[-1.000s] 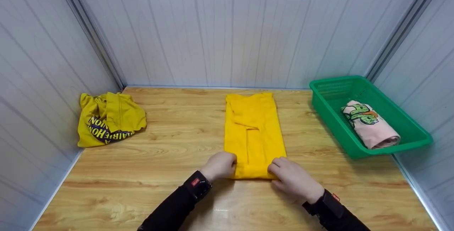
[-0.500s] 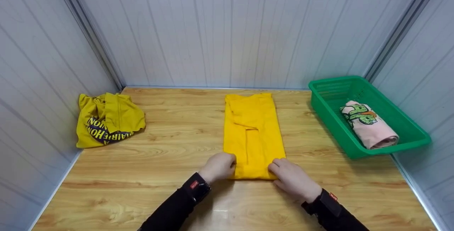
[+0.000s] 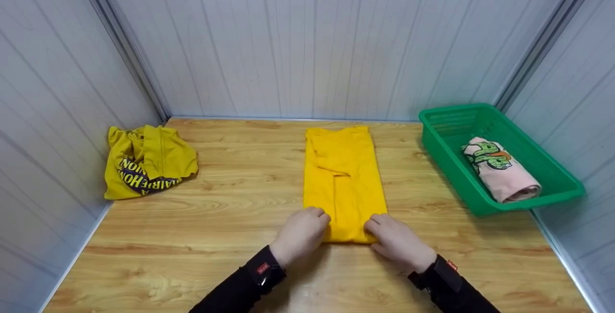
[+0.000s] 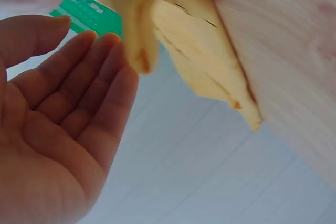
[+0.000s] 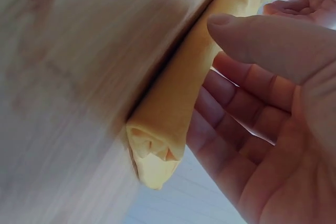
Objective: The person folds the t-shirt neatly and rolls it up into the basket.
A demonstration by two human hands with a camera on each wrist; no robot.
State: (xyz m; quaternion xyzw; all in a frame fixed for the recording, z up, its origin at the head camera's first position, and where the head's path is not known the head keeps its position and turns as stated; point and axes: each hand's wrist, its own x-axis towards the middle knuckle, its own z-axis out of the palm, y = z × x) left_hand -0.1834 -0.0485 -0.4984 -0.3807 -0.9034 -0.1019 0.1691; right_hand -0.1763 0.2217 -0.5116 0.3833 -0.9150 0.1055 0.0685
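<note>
A yellow shirt [image 3: 346, 159] lies folded into a long strip on the table, its near end rolled over. At the left of that roll is my left hand [image 3: 302, 233]. The left wrist view shows its fingers gently bent and the thumb apart, with fingertips beside the rolled edge [image 4: 140, 40] and nothing pinched. My right hand [image 3: 396, 241] grips the right end of the roll. In the right wrist view its thumb lies on the near side of the roll [image 5: 170, 93] and the fingers reach behind it.
A green plastic basket [image 3: 447, 166] stands at the right with a rolled pink garment [image 3: 507, 173] inside. A crumpled mustard garment [image 3: 168, 154] with dark printed lettering lies at the left. Panel walls [image 3: 288, 43] close off the wooden table [image 3: 240, 188] at the back and sides.
My left hand has shifted a little to the right and loosened from the roll's left end. The right hand and the shirt stay nearly where they were.
</note>
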